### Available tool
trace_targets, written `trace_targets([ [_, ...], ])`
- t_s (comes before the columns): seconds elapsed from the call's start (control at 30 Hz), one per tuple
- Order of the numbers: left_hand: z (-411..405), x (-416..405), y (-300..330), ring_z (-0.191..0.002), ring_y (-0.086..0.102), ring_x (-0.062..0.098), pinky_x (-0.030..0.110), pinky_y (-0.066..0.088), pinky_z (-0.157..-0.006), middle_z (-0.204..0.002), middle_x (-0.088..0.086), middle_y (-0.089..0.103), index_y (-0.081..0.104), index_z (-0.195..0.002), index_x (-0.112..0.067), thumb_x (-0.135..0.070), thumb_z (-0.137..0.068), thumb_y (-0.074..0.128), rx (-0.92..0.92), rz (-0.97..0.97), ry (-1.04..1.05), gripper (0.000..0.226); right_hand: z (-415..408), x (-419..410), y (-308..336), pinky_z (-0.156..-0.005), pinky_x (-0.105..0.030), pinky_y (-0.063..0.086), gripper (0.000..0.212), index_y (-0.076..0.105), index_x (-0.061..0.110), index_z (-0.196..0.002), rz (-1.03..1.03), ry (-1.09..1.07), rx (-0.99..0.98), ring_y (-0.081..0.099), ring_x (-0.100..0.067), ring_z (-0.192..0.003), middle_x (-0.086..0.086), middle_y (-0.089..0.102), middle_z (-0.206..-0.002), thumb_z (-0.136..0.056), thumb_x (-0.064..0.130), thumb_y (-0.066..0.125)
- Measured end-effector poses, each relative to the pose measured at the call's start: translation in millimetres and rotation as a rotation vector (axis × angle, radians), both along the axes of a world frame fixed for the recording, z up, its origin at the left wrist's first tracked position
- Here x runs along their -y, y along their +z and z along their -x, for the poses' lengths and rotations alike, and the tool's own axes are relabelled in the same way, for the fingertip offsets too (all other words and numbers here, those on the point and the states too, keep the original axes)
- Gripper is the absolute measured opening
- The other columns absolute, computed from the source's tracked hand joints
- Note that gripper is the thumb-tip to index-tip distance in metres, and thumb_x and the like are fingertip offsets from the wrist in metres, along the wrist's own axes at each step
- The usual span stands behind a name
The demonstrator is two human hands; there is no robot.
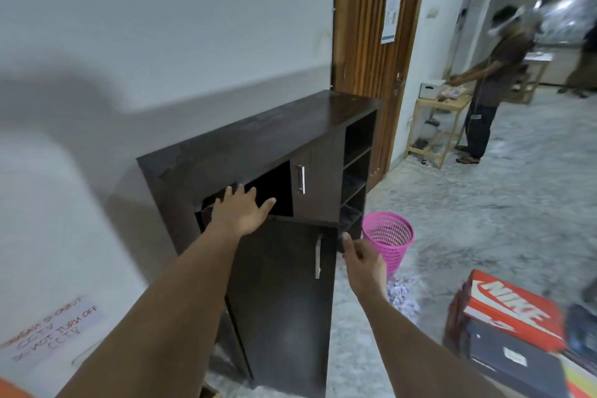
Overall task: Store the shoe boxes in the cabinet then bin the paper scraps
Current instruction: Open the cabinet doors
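Note:
A dark brown cabinet (252,136) stands against the white wall, and its left door (284,300) is swung open toward me. My left hand (240,208) is spread flat, fingers apart, at the top of the open dark compartment, holding nothing. My right hand (363,260) has its fingers on the outer edge of the open door, beside the metal handle (318,257). An orange Nike shoe box (513,310) lies on a dark blue shoe box (513,362) at the lower right. Paper scraps (403,299) lie on the floor beside a pink mesh bin (389,239).
The cabinet's right door (319,178) is closed, with open shelves (355,171) at its right end. A wooden door (371,42) stands behind it. Another person (491,81) stands at a small wooden table (442,126) in the far room. A handwritten note (51,329) is taped low on the wall.

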State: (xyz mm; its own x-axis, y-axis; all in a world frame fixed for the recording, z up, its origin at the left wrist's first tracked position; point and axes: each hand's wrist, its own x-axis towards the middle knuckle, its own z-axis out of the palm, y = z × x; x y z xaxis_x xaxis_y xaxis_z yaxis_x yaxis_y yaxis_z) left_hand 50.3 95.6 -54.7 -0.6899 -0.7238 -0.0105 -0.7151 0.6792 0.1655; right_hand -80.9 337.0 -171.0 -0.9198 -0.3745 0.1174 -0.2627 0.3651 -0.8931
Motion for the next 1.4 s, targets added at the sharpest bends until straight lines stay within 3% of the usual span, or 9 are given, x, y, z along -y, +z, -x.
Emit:
trace_targets([
  [0.13,-33.4,-42.2,-7.6,-0.156,0.002,0.033,0.058,0.012,-0.123,-0.168,0.007,0.015,0.039,-0.154,-0.023,-0.083,-0.089,0.024,0.011,-0.105,0.031,0.09,-43.1,-23.5,0.4,-0.065,-0.036,0.059,0.074,0.071,0.02,-0.072,0.097,0.118,0.075,0.07,-0.016,-0.064,0.002,0.07,-0.064,-0.081,0.088,0.042],
  [0.23,-53.3,-67.9,-17.1,-0.156,-0.005,0.033,0.059,0.012,-0.122,-0.169,0.008,0.012,0.041,-0.152,-0.02,-0.078,-0.09,0.032,-0.044,-0.124,0.022,0.086,-80.2,-28.5,10.6,-0.063,-0.029,0.061,0.065,0.076,-0.001,-0.075,0.251,0.205,0.278,0.072,-0.018,-0.059,-0.007,0.074,-0.063,-0.094,0.058,0.058],
  [0.43,-79.0,-83.3,-27.0,-0.155,-0.018,0.029,0.057,0.012,-0.124,-0.17,0.006,-0.001,0.037,-0.155,-0.022,-0.036,-0.097,0.04,-0.085,-0.202,0.031,0.059,-136.3,-27.2,9.9,-0.05,-0.024,0.046,0.043,0.07,0.001,-0.069,0.19,0.472,0.45,0.063,-0.015,-0.052,-0.011,0.067,-0.062,-0.093,0.037,0.072],
  [0.57,-84.1,-84.0,-23.6,-0.155,-0.015,0.031,0.058,0.019,-0.122,-0.169,0.011,-0.003,0.032,-0.157,-0.021,-0.032,-0.098,0.038,-0.058,-0.222,0.0,0.06,-140.8,-26.2,6.4,-0.059,-0.031,0.049,0.053,0.067,-0.009,-0.078,0.188,0.463,0.445,0.064,-0.022,-0.063,-0.013,0.066,-0.067,-0.091,0.041,0.073],
  [0.7,-76.3,-96.5,-20.8,-0.155,-0.013,0.033,0.057,0.021,-0.122,-0.169,0.013,-0.004,0.028,-0.158,-0.019,-0.025,-0.1,0.039,-0.046,-0.201,0.031,0.06,-132.1,-30.4,8.6,-0.055,-0.028,0.047,0.043,0.069,0.0,-0.074,0.14,0.521,0.423,0.065,-0.019,-0.06,-0.01,0.068,-0.066,-0.094,0.039,0.071],
  [0.8,-68.5,-95.4,-14.7,-0.155,-0.01,0.034,0.055,0.02,-0.122,-0.169,0.013,-0.007,0.026,-0.158,-0.019,-0.026,-0.1,0.045,0.03,-0.205,0.062,0.062,-118.6,-33.9,9.4,-0.051,-0.024,0.044,0.049,0.069,-0.012,-0.083,0.122,0.576,0.423,0.064,-0.018,-0.057,-0.013,0.07,-0.067,-0.094,0.035,0.072],
  [0.97,-52.8,-100.7,13.6,-0.147,0.025,0.045,0.057,0.037,-0.111,-0.169,0.015,-0.003,0.047,-0.142,-0.017,-0.03,-0.091,0.058,0.226,-0.121,0.123,0.053,-68.0,-45.9,15.4,-0.057,-0.024,0.048,0.044,0.074,0.001,-0.076,0.018,0.606,0.354,0.065,-0.012,-0.058,-0.003,0.071,-0.064,-0.094,0.041,0.071],
  [1.13,-23.0,-110.3,23.5,-0.154,-0.007,0.044,0.064,0.018,-0.119,-0.169,0.013,-0.007,0.028,-0.156,-0.02,-0.039,-0.098,0.05,0.231,-0.106,0.151,0.064,10.8,-54.0,16.9,-0.062,-0.037,0.052,0.046,0.074,0.01,-0.07,-0.048,0.554,0.218,0.067,-0.015,-0.06,-0.004,0.073,-0.065,-0.091,0.05,0.068],
  [1.4,29.2,-119.0,24.9,-0.154,-0.004,0.041,0.061,0.015,-0.121,-0.169,0.011,0.001,0.014,-0.16,-0.021,-0.05,-0.098,0.048,0.108,0.036,0.183,0.076,84.1,-34.0,42.1,-0.079,-0.047,0.062,0.045,0.074,0.024,-0.081,-0.098,0.474,0.129,0.069,-0.02,-0.074,0.006,0.071,-0.072,-0.07,0.067,0.062],
])
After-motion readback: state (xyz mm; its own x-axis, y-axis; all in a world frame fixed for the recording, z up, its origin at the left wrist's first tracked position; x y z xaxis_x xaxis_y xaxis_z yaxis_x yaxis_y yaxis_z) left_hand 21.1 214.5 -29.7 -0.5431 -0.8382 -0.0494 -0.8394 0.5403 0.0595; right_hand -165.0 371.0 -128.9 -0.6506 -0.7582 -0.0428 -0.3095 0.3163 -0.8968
